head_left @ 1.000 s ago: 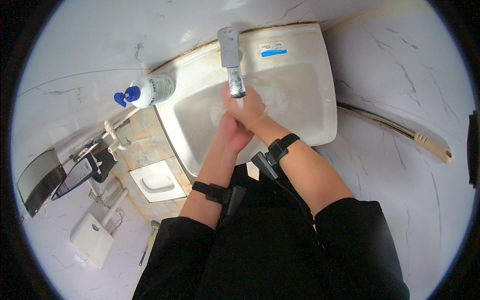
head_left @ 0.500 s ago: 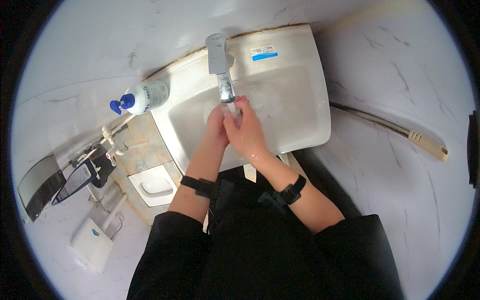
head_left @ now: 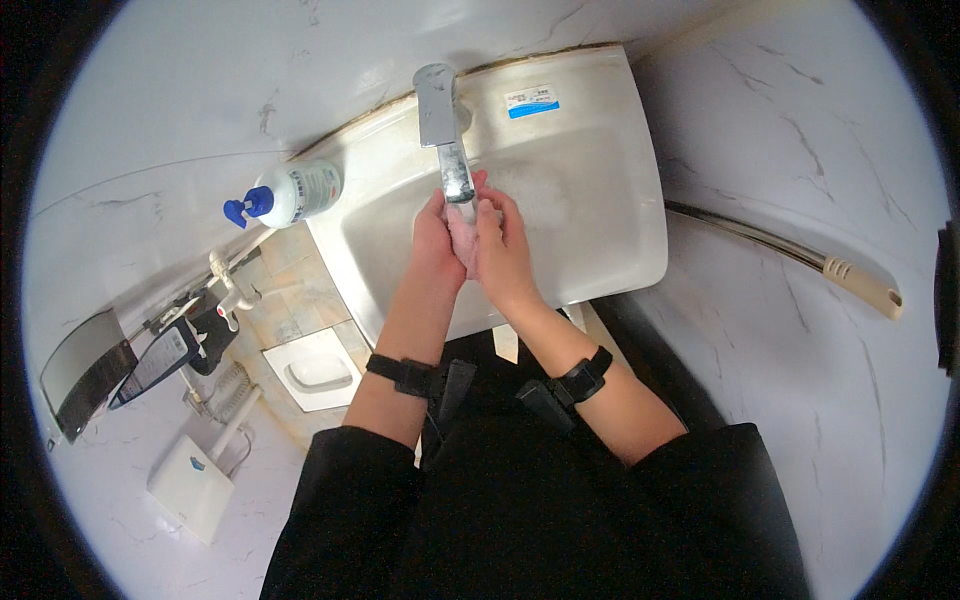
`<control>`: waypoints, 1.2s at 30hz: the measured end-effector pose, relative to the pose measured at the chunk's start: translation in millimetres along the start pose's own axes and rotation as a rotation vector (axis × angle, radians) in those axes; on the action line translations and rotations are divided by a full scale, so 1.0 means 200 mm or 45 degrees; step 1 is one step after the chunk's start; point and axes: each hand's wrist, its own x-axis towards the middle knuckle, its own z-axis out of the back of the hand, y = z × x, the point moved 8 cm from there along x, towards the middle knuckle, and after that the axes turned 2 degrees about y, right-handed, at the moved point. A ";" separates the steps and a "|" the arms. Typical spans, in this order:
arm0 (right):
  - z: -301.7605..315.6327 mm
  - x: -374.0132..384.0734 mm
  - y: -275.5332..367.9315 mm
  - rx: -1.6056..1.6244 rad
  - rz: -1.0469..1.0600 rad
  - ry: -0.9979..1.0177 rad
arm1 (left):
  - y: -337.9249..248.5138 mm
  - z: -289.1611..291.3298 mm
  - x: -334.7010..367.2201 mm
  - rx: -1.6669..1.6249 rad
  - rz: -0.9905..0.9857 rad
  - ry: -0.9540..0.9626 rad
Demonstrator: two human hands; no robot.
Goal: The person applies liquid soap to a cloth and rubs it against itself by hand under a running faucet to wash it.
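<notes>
Under the chrome faucet point(head_left: 437, 108), my left hand point(head_left: 436, 245) and my right hand point(head_left: 508, 250) are held side by side over the white sink point(head_left: 610, 230). Water runs from the spout into the hollow between them. Both palms are turned up and cupped, with the fingers loosely stretched and no object in them. The hands touch along their inner edges; the spout hides some fingertips. A little white foam point(head_left: 545, 195) lies in the basin to the right of the hands. Black straps circle both forearms.
A white pump bottle point(head_left: 308, 192) with a blue top stands on the sink's left edge. Further left are a wall tap point(head_left: 228, 285), a squat toilet point(head_left: 312, 370) in the floor and a white cistern point(head_left: 190, 487). A beige-handled pole point(head_left: 860, 287) leans at the right wall.
My hands have opened from being folded against each other into an upturned cup under the water. The view has shifted slightly.
</notes>
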 end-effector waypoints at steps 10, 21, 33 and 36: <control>-0.18 -0.09 -0.11 1.109 -1.057 0.406 | -0.10 0.01 -0.17 0.632 -0.350 -0.048; -0.22 0.13 -0.25 0.495 -0.641 0.635 | -0.19 0.12 -0.45 0.506 -0.487 -0.120; -0.28 0.19 -0.26 -0.142 -0.314 0.535 | -0.05 0.36 -0.39 0.555 -0.320 -0.324; -0.29 0.21 -0.38 -0.196 -0.021 0.350 | 0.04 0.29 -0.35 0.576 -0.199 -0.260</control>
